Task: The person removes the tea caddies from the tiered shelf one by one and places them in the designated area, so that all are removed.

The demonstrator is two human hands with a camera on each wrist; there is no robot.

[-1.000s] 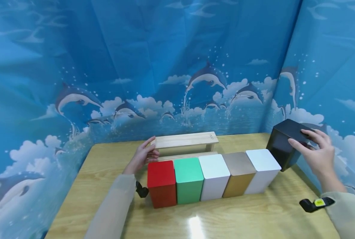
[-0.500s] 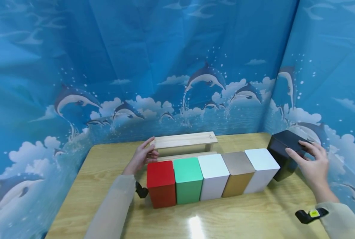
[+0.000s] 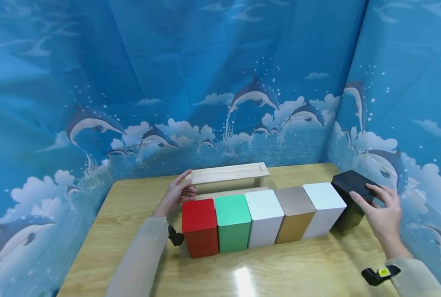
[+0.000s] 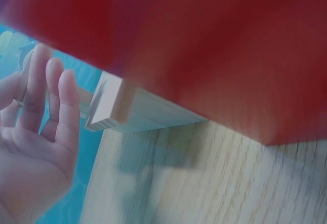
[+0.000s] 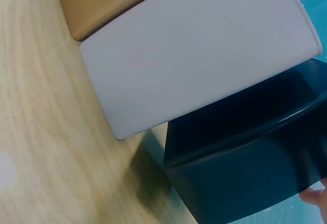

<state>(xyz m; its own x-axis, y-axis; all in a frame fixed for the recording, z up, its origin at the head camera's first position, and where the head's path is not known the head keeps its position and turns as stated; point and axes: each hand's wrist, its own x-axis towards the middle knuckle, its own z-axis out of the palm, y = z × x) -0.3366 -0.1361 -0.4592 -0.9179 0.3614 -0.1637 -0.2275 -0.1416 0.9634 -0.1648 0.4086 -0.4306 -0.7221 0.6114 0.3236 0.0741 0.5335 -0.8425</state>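
Note:
My right hand (image 3: pixel 384 212) grips a black box (image 3: pixel 354 183) by its upper part, thumb on the near side. The box stands at the right end of a row, close beside a white box (image 3: pixel 324 196); in the right wrist view the black box (image 5: pixel 240 183) has its lower edge near the tabletop. My left hand (image 3: pixel 176 194) pinches the left end of a low wooden rack (image 3: pixel 228 173) behind the row. In the left wrist view the rack (image 4: pixel 110 101) is partly hidden by a red box (image 4: pixel 204 55), and the left hand's other fingers are extended.
The row continues leftward with a brown box (image 3: pixel 295 202), another white box (image 3: pixel 265 204), a green box (image 3: pixel 232 210) and the red box, side by side on the wooden table (image 3: pixel 298 268). Blue dolphin-print curtains (image 3: pixel 187 82) rise behind and at the right.
My right hand has lowered the black box and brought it to the left, upright beside the end white box. My left hand has stayed at the rack.

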